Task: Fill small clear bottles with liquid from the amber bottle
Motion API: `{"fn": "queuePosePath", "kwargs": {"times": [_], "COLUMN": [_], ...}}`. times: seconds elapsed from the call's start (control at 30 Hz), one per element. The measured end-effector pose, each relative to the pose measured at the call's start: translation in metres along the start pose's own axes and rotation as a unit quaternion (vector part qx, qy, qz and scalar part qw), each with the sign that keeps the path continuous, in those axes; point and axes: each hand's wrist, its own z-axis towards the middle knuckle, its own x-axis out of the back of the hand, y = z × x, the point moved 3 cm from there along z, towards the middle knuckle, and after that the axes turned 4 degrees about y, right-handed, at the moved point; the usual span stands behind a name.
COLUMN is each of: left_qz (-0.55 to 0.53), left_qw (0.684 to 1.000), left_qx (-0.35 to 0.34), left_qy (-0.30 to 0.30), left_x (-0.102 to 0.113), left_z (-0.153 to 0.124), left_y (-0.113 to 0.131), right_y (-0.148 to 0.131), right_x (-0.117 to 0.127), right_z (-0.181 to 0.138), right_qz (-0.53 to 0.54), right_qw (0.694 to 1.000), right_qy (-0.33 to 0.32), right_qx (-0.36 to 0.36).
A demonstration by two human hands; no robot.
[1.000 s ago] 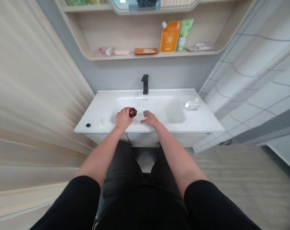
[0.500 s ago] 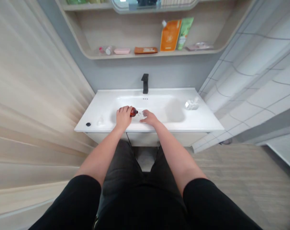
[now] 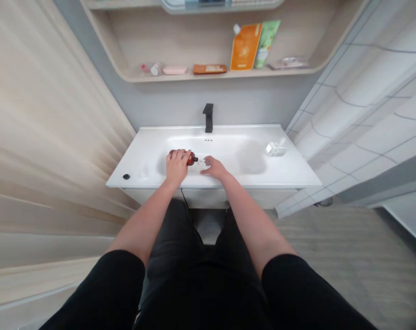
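Observation:
Over the white sink basin (image 3: 225, 143), my left hand (image 3: 176, 166) is wrapped around an amber bottle (image 3: 191, 159). The bottle lies tipped on its side, its black neck pointing right. Facing that neck is my right hand (image 3: 214, 167), its fingers curled around a small clear container (image 3: 201, 164). Much of the container is hidden by the fingers, and its exact kind is hard to make out. The bottle's neck is at or close to the container's left end; I cannot tell whether they touch.
A black faucet (image 3: 208, 118) rises behind the basin. On the right of the counter lies a clear bottle (image 3: 276, 148), and on the left a small black round piece (image 3: 126, 177). Above, a wall shelf (image 3: 180, 79) holds an orange pouch (image 3: 245, 47) and a green tube (image 3: 265, 45).
The view has tilted down slightly, so the shelf appears a little higher. Both hands keep nearly the same places and their holds; a little more of the amber bottle shows behind the left fingers.

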Motion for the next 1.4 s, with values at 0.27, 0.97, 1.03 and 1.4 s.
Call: {"fn": "queuePosePath", "kwargs": {"times": [0.27,0.97,1.03,1.4], "left_qz": [-0.018,-0.004,-0.006,-0.012], "left_qw": [1.0,1.0,1.0,1.0], "left_qx": [0.008,0.001,0.0,-0.001], "left_qy": [-0.013,-0.011,-0.011,-0.009], "left_x": [0.006,0.007,0.008,0.009], "left_z": [0.0,0.0,0.0,-0.001], "left_y": [0.004,0.006,0.006,0.006], "right_y": [-0.004,-0.008,-0.009,-0.007], "right_x": [0.002,0.004,0.004,0.003], "right_z": [-0.002,-0.005,-0.005,-0.004], "right_qz": [-0.005,-0.001,-0.002,-0.007], "right_qw": [1.0,1.0,1.0,1.0], "right_qy": [-0.002,-0.003,-0.003,-0.002], "right_qx": [-0.001,-0.007,-0.006,-0.004]}}
